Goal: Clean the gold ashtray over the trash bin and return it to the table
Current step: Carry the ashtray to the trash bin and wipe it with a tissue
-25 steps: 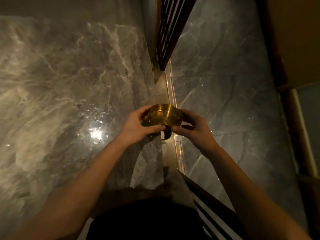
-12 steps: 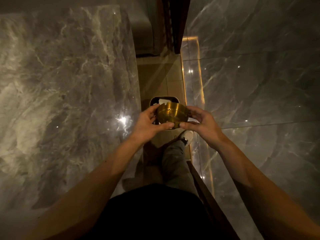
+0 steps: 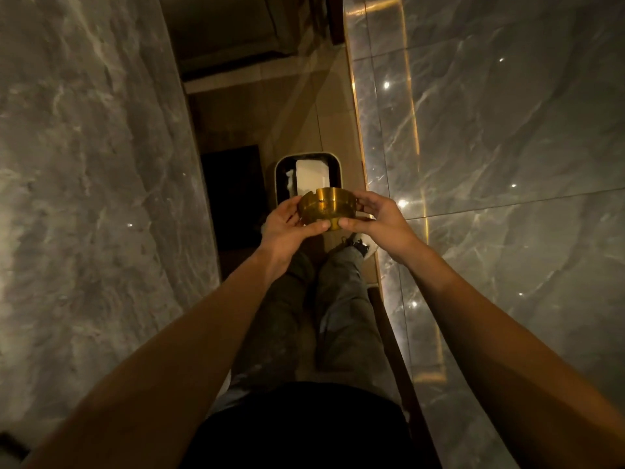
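Compared with half a second earlier, more of the trash bin (image 3: 309,170) is exposed beyond the hands, and the gold ashtray (image 3: 327,208) has turned so its notched rim faces away from the camera. Ashtray position: held in the air at the near edge of the bin, tilted on its side, its lower wall toward the viewer. Left hand (image 3: 289,228): fingers curled around the ashtray's left wall, thumb pressed under its near edge; closed in a firm grasp. Right hand (image 3: 378,220): fingers wrapped over the right wall, thumb tip meeting the left thumb beneath the ashtray; likewise closed on it. Bin contents: a pale rectangular piece (image 3: 313,176) lies inside, with crumpled white material just left of it. Bin location: on the tan floor strip (image 3: 304,116), with a marble surface (image 3: 84,198) to its left and a glossy marble surface (image 3: 507,147) to its right. Nearer than the bin, the person's legs (image 3: 341,299) and one shoe (image 3: 362,245) are visible.
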Demonstrator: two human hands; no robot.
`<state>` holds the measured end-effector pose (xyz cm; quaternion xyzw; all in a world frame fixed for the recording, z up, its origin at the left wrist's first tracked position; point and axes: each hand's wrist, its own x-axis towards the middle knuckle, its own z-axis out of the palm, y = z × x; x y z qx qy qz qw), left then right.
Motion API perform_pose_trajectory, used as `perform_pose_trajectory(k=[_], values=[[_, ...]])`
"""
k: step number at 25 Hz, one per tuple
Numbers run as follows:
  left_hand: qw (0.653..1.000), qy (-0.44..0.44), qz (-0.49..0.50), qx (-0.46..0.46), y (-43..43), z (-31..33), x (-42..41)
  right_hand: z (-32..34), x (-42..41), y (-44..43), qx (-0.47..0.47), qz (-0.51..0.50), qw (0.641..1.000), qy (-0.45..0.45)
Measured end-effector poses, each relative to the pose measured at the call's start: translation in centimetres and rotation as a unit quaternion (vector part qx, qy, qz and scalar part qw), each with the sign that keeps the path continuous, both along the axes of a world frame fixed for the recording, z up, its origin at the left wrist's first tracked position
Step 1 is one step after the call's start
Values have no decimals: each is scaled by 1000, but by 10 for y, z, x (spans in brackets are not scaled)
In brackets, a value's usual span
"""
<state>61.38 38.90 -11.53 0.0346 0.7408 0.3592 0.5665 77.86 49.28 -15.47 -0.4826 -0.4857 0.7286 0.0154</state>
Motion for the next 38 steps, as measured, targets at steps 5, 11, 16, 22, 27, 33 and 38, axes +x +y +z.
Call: perform_pose_trajectory(k=[5,11,16,22,27,33,38], values=[[1000,-23,2,-12,-3,-67,-14,-63,-16,3,-8,23,1000,-16],[998,-32,9,-61,10,-150,-27,-146,-32,13,-31,40,999,-10],[993,-34,47,-100,13,-223,-46,-208,-57,18,-44,76,996,-14],[990,-36,96,-92,20,-279,-68,-263,-92,18,-71,24,997,-32],[990,-21,105,-95,27,-309,-71,-294,-105,14,-35,-7,996,-86],[977,16,145,-154,33,-314,-63,-307,-105,3,-44,-23,990,-135],[966,78,157,-190,33,-322,-58,-308,-106,-1,-57,-22,989,-135]])
